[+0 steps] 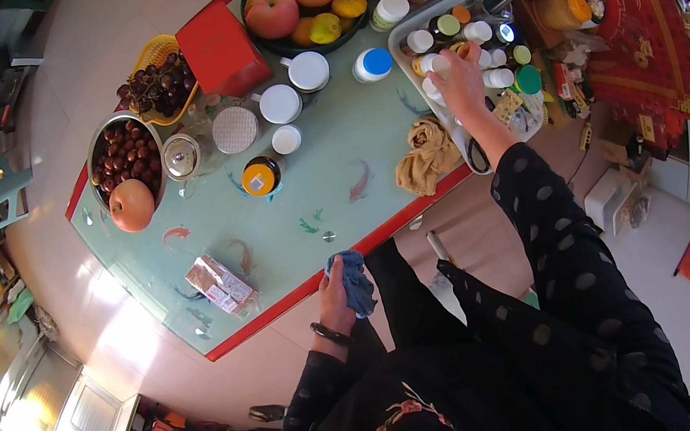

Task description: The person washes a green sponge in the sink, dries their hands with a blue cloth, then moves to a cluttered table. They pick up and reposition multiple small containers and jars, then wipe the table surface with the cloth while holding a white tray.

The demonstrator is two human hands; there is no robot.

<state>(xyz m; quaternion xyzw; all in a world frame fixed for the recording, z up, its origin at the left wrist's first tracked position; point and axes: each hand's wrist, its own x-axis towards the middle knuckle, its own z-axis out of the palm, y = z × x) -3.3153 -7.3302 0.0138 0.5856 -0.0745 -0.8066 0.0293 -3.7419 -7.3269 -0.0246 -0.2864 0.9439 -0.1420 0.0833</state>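
My left hand [334, 290] holds a crumpled blue cloth [354, 284] beside the near edge of the glass-topped table [294, 238]. On the right, my right hand [464, 84] reaches over a white tray [471, 160] crowded with small bottles and jars. Its thumb and fingers are around a white-capped bottle [434, 64]; the palm side is partly hidden. A green-lidded jar [527, 79] stands among the others in the tray. Scissors with black handles [477, 155] lie at the tray's near end, and a bunched tan cloth [426, 158] rests just left of it.
A blue-capped white bottle [372, 65], lidded white mugs [280, 103], an orange-lidded jar [261, 176] and a glass teapot [182, 156] stand on the table. Behind are a red box [222, 50] and a fruit basket [245, 8]. A grape bowl [99, 196] and packet [221, 284] lie left.
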